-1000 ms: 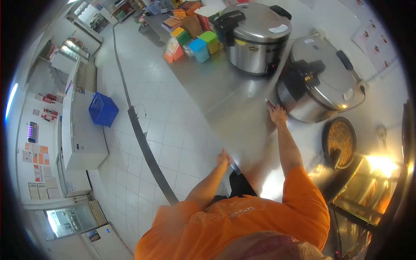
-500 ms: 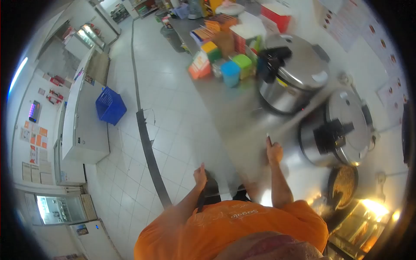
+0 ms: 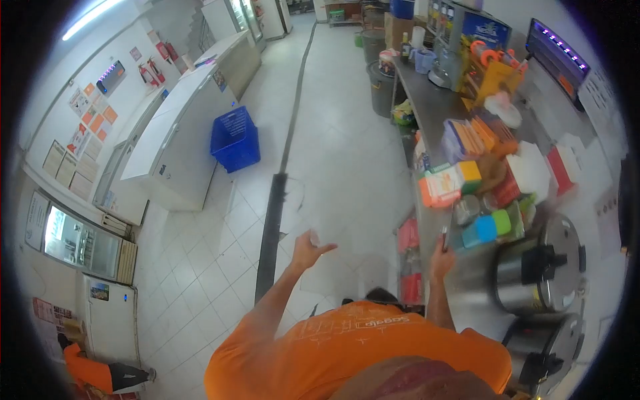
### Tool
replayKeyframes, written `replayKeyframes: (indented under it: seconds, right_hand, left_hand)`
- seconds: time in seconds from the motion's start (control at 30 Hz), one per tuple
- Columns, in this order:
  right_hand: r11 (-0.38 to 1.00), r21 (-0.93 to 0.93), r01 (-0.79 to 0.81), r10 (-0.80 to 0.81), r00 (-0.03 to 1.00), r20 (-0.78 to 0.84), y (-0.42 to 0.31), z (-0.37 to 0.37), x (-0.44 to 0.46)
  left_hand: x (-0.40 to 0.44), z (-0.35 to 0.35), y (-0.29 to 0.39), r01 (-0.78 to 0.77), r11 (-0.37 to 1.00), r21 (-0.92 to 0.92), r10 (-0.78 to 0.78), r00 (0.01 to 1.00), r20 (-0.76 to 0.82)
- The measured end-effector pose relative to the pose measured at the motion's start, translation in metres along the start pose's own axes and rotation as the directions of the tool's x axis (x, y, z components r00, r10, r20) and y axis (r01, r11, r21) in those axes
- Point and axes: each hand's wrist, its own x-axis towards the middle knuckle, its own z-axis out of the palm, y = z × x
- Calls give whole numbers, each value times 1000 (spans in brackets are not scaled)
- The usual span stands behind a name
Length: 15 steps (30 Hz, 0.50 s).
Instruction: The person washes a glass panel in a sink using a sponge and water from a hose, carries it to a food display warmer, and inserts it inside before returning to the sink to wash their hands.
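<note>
My left hand [image 3: 309, 251] is held in the air over the tiled floor, thumb apart from the other fingers, with nothing in it. Closed round a small, thin object with a light tip [image 3: 445, 230], my right hand [image 3: 442, 261] is at the edge of the metal counter [image 3: 470, 275]. What that object is, I cannot make out. Just beyond it on the counter are a blue container [image 3: 471, 236], a green one [image 3: 501, 221] and a clear jar [image 3: 466, 210]. Two steel cookers [image 3: 537, 272] stand to the right of my right arm.
A blue crate [image 3: 235, 141] sits on the floor beside a long white freezer [image 3: 180, 143]. Boxes, packets and a drink dispenser [image 3: 445, 65] line the counter farther back. Bins [image 3: 381, 87] stand at its far end. Another person [image 3: 89, 371] in orange is at the lower left.
The view has turned right along the counter, and the cookers now appear at the lower right. My left hand has risen with its fingers spread. My right hand still holds the small object.
</note>
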Motion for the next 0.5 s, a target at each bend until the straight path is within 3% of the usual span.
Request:
replayKeyframes:
  seconds: [0.1,0.17,0.27,0.3,0.4,0.43,0.5]
  right_hand:
    - [994,60,95,-90,993,-78,-58,70,55]
    - [960,184,212,-180,968,-174,-99,124,94]
    - [991,23,135,-133,989,-66,-172,201,150]
    - [976,134,174,-169,984,-48,-199,233,170]
    - [953,114,282,-292,954,73,-282,337,230]
    - [908,75,412,-409,911,-58,-305,386,247]
    - [924,144,354,-373,917,143,-367,453,268]
  left_hand:
    - [97,-11,-20,38,995,-93,-42,998,-43]
    - [167,-16,-45,-41,995,-91,31,994,-104]
    - [271,-33,-67,-29,991,-134,10,990,-141]
    - [303,-41,-77,-12,990,-142,-10,988,-154]
    - [391,-79,-97,24,988,-154,-66,958,-280]
    - [417,-93,-104,46,981,-187,-104,944,-313]
    - [468,-112,-136,71,970,-234,-166,896,-413]
